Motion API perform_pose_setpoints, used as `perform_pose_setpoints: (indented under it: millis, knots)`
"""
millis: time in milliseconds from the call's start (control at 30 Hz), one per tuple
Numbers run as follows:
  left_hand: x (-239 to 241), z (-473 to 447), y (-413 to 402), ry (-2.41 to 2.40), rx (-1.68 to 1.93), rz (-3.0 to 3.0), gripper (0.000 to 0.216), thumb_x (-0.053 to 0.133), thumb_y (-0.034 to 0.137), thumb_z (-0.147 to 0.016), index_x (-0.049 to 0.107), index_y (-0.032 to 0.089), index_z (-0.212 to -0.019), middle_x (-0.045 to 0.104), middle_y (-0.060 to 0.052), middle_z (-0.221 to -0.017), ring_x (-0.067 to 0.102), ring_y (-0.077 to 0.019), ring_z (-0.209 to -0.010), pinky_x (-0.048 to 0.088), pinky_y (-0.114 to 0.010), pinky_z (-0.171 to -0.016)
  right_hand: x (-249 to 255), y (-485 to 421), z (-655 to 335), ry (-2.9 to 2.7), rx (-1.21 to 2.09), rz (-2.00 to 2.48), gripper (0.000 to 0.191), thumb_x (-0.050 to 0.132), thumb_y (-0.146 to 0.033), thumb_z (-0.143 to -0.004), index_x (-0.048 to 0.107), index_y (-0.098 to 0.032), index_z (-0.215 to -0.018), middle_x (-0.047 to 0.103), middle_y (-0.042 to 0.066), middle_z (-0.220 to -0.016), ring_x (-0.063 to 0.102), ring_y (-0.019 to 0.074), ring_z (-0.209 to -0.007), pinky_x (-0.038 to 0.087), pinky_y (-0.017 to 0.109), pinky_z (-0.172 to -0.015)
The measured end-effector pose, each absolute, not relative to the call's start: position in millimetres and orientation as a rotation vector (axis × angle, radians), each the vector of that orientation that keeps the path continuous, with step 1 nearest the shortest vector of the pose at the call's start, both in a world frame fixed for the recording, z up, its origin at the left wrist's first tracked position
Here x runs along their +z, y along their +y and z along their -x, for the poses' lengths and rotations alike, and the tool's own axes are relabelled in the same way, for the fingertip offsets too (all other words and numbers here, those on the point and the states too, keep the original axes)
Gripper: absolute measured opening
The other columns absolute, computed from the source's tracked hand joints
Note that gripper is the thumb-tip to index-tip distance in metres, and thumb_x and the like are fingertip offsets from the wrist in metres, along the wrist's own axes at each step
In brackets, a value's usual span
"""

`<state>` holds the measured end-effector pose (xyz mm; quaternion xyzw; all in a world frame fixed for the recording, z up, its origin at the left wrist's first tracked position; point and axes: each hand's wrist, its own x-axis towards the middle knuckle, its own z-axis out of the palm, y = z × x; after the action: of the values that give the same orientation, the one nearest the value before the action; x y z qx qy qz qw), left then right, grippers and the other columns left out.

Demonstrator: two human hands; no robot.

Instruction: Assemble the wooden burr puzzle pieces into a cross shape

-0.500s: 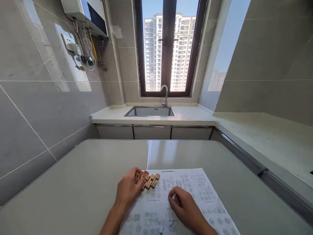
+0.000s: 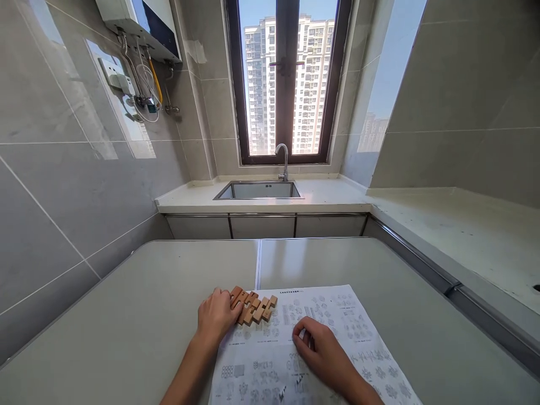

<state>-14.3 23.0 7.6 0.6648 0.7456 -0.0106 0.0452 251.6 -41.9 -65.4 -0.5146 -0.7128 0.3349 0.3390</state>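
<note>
A staggered row of notched wooden blocks [image 2: 259, 315] is set at ten o'clock on the printed sheet [image 2: 270, 351], the sheet's far left corner being partly covered. The blocks are toned redder at the row's nine o'clock end and paler at its three o'clock end. The redder end is touched by the left hand [image 2: 216, 316], with the thumb laid against the blocks and the fingers curled beside them; whether they are grasped or merely touched cannot be told. The right hand [image 2: 320, 346] is held over the sheet, apart from the blocks, at their four o'clock. Its fingers are loosely curled toward the thumb, and whether anything is enclosed cannot be told. The sheet is covered with small grey figures and is laid on a pale tabletop [image 2: 126, 337], which is divided by a straight seam [image 2: 258, 264] running toward twelve o'clock. Beyond the tabletop, at twelve o'clock, a sink [image 2: 258, 192] is set into a white counter [image 2: 324, 193], and a curved tap [image 2: 286, 163] is mounted at the sink's one o'clock. Behind the tap, a window [image 2: 287, 34] is framed in a dark tone
</note>
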Motion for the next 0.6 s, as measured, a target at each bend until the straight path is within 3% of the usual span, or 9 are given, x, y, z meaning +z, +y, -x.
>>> perform_pose_setpoints:
  millis: [167, 367, 600]
  knots:
    - [9, 9, 36, 2.269, -0.129, -2.062, 0.043, 0.055, 0.058, -0.091, 0.073, 0.02, -0.088, 0.074, -0.016, -0.103, 0.072, -0.0346, -0.098, 0.049, -0.035, -0.074, -64, -42, -252, -1.857, 0.879, 1.365, 0.016, 0.054, -0.03, -0.094, 0.067, -0.021, -0.088, 0.066, 0.003, -0.08, 0.058, 0.018, -0.067, 0.045, 0.028, -0.064]
    - [12, 2, 49, 2.21, -0.142, -2.079, 0.026, 0.064, 0.049, -0.083, 0.074, 0.025, -0.082, 0.076, -0.01, -0.086, 0.073, -0.0305, -0.089, 0.047, -0.032, -0.07, -62, -42, -253, -1.842, 0.911, 1.367, 0.015, 0.054, -0.027, -0.094, 0.066, -0.022, -0.087, 0.066, 0.002, -0.08, 0.057, 0.0175, -0.067, 0.044, 0.028, -0.063]
    - [17, -5, 59, 2.181, -0.175, -2.076, 0.026, 0.067, 0.049, -0.078, 0.071, 0.023, -0.074, 0.078, -0.01, -0.087, 0.073, -0.0301, -0.084, 0.046, -0.032, -0.066, -62, -42, -253, -1.839, 0.883, 1.342, 0.013, 0.055, -0.025, -0.093, 0.066, -0.021, -0.086, 0.067, 0.002, -0.081, 0.056, 0.0169, -0.067, 0.044, 0.028, -0.064]
